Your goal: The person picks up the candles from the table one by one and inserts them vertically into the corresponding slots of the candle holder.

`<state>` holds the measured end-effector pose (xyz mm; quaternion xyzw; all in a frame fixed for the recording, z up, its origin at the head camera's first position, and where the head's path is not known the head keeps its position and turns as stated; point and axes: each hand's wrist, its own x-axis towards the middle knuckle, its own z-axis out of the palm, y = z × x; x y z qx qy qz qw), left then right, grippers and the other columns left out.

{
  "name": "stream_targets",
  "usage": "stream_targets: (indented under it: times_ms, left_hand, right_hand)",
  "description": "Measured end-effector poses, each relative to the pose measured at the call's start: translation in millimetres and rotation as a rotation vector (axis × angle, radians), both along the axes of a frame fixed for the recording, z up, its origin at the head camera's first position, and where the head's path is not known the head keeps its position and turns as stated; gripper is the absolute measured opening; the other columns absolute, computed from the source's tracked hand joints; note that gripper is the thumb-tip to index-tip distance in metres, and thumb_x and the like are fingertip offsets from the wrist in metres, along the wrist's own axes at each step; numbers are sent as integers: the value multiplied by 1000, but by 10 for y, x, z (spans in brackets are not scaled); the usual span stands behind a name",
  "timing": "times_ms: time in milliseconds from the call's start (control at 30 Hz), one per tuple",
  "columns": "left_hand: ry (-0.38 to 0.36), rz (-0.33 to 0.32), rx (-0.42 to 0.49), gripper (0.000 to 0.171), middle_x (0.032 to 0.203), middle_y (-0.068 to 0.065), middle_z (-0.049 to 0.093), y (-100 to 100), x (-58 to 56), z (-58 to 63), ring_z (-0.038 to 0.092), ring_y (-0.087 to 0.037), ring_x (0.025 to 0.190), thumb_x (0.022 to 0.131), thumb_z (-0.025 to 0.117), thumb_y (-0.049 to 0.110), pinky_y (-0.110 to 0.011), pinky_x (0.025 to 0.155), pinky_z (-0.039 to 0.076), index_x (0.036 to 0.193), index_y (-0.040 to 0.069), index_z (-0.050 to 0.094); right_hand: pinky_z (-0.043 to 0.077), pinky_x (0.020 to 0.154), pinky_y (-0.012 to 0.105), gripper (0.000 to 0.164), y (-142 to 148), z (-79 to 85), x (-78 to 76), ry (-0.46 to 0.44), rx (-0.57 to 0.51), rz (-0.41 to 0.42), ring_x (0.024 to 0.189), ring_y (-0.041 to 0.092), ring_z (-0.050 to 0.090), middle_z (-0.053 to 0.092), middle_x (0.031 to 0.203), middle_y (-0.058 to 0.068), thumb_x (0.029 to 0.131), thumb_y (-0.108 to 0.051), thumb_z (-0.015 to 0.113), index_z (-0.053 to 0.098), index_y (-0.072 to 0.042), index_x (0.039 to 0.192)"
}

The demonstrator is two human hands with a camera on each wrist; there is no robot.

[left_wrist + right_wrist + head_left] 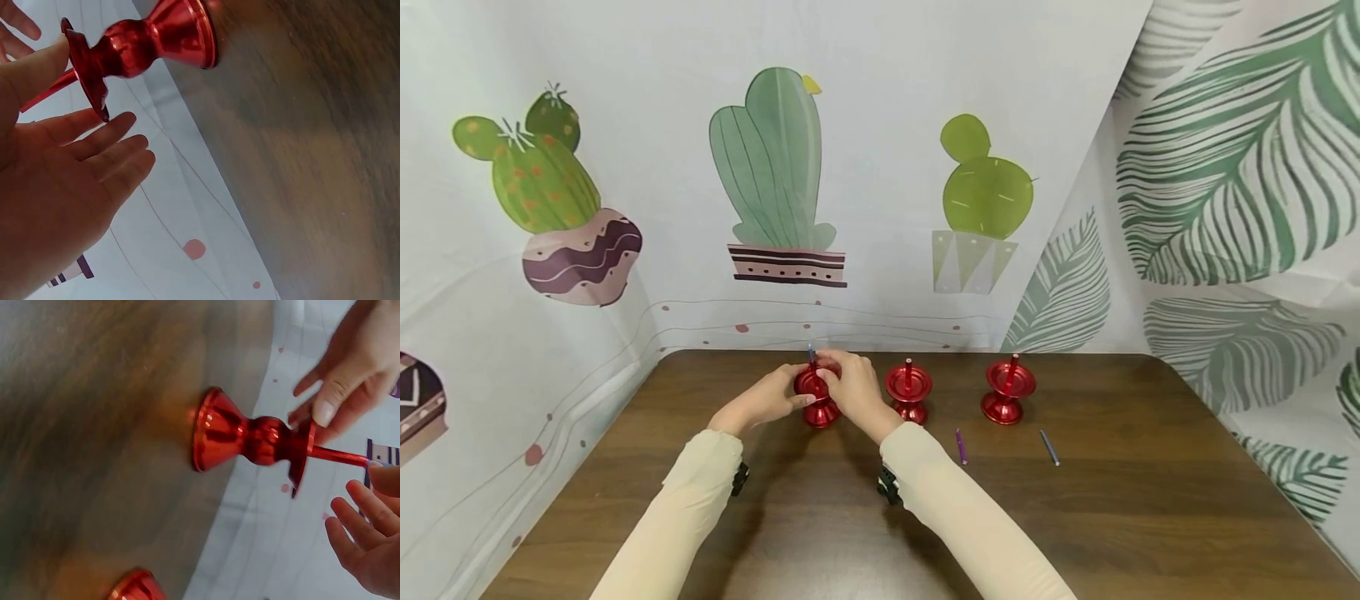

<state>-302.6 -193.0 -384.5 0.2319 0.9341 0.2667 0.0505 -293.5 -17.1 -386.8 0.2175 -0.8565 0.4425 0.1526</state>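
A shiny red candle holder (820,410) stands upright at the table's back left, with a dish and a thin red stem (340,455) rising from it. My left hand (767,398) holds the dish's rim between thumb and fingers, as the left wrist view shows. A slim blue candle (811,353) sticks up from the top of that stem. At its base, the thumb and forefinger of my right hand (369,550) pinch it, the other fingers spread. The fingers partly hide the candle in the right wrist view.
Two more red candle holders, one in the middle (908,387) and one on the right (1007,390), stand along the back. A purple candle (961,447) and another blue candle (1049,447) lie before them. A patterned cloth (880,167) hangs behind the table.
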Motion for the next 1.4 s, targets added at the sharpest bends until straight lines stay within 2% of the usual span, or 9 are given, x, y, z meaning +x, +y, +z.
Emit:
stream_targets:
  times_ms: [200,333,433,500,667,867,1033,1267,1400]
  left_hand:
    - [26,15,-18,64,129,-34,48,-16,70,21,49,-44,120,95,61,19,-54,101,40,138,-18,34]
    - [118,105,-53,62,131,-34,48,-26,149,99,47,-45,122,95,61,25,-55,102,38,135,-17,40]
    - [200,165,-52,56,131,-32,50,-12,230,217,47,-46,122,94,62,24,-55,102,38,132,-14,46]
    - [246,181,-32,53,131,-29,52,20,282,299,48,-44,123,93,64,22,-55,102,38,130,-12,50]
    - [342,151,29,46,127,-24,57,218,388,438,52,-40,120,91,66,18,-52,102,40,128,-8,55]
    - [398,76,76,41,123,-18,60,593,460,480,58,-33,113,92,66,19,-47,98,45,126,-4,58]
    - [382,12,89,41,123,-16,60,874,409,384,59,-31,113,92,66,19,-44,96,47,126,-3,58]
    - [228,-38,116,57,137,-18,51,1179,239,101,50,-31,126,91,68,24,-43,104,41,137,-3,48]
    - [154,-45,128,65,142,-19,45,1294,176,-15,48,-32,128,90,69,26,-43,103,42,142,-3,42]
  right_hand:
    - [48,96,39,36,170,142,25,44,11,66,113,25,60,67,117,13,93,-8,63,60,-4,129]
    - [45,100,39,34,327,273,43,80,17,47,117,25,58,64,123,12,94,-11,62,62,-5,128]
    - [44,100,39,33,482,357,54,101,11,14,119,25,57,63,125,11,94,-12,62,63,-6,127]
    - [44,100,40,32,593,398,58,115,6,2,119,26,57,63,125,12,94,-12,62,63,-6,126]
    - [44,100,42,32,866,416,61,130,-5,-24,118,27,57,63,124,13,94,-10,62,63,-4,125]
    - [42,101,46,34,1160,316,114,117,24,-77,120,31,55,62,127,15,96,-14,60,61,-2,127]
    - [44,99,48,33,1338,185,177,124,34,-120,116,34,57,63,123,17,95,-11,61,61,2,125]
    - [44,98,49,36,1515,-42,280,74,73,-157,117,36,56,62,123,21,94,-11,62,59,6,125]
    - [43,99,50,38,1605,-150,335,18,115,-174,118,37,55,60,125,23,94,-12,63,57,6,127]
